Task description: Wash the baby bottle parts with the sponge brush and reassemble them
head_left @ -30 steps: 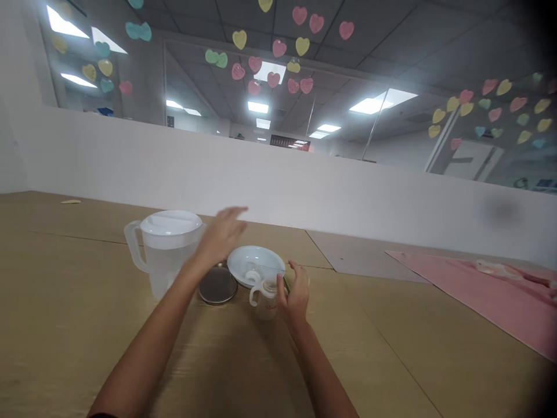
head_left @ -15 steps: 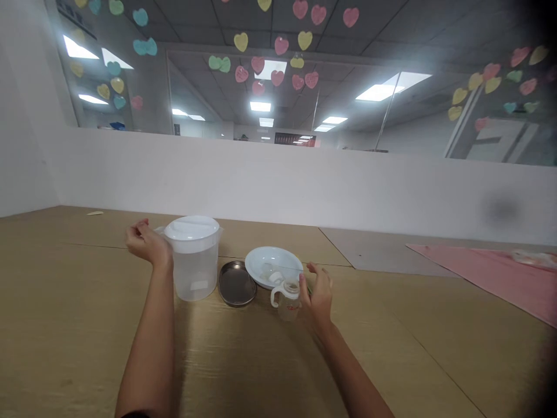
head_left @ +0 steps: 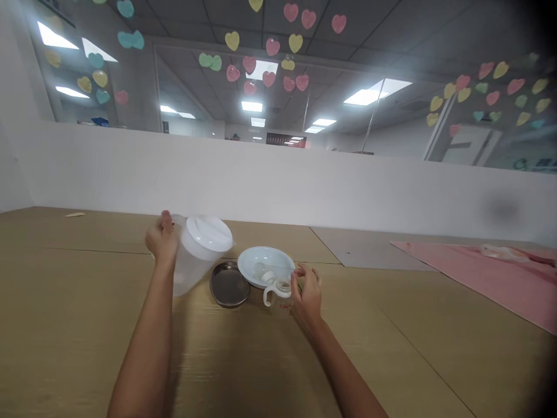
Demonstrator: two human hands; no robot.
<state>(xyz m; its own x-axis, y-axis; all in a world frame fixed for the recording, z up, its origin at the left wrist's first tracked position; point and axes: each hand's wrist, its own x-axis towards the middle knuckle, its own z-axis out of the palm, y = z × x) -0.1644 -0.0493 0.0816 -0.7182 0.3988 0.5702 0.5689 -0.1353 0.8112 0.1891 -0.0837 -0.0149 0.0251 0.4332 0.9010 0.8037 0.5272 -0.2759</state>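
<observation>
My left hand [head_left: 163, 239] is closed around the handle of a translucent plastic pitcher [head_left: 195, 261] with a white lid [head_left: 209, 233]. The pitcher leans right, its top toward the metal dish. A small clear bottle [head_left: 281, 303] with a white collar, a curved white handle and red print stands upright in front of the bowl. Against its right side are the curled fingers of my right hand [head_left: 308, 293], which hide that side. Behind the bottle, a pale blue-white bowl [head_left: 248, 255] contains white and clear pieces too small to name.
A dark oval metal dish [head_left: 229, 284] lies between pitcher and bowl on the brown tabletop [head_left: 243, 371]. To the right, a pink cloth [head_left: 478, 273] carries a clear plastic packet [head_left: 502, 253]. A low white wall [head_left: 261, 180] with glass above stands behind the table.
My left hand has gone from a raised, loosely curled pose beside the pitcher to gripping its handle. The pitcher has tipped from upright toward the right. My right hand stays at the bottle.
</observation>
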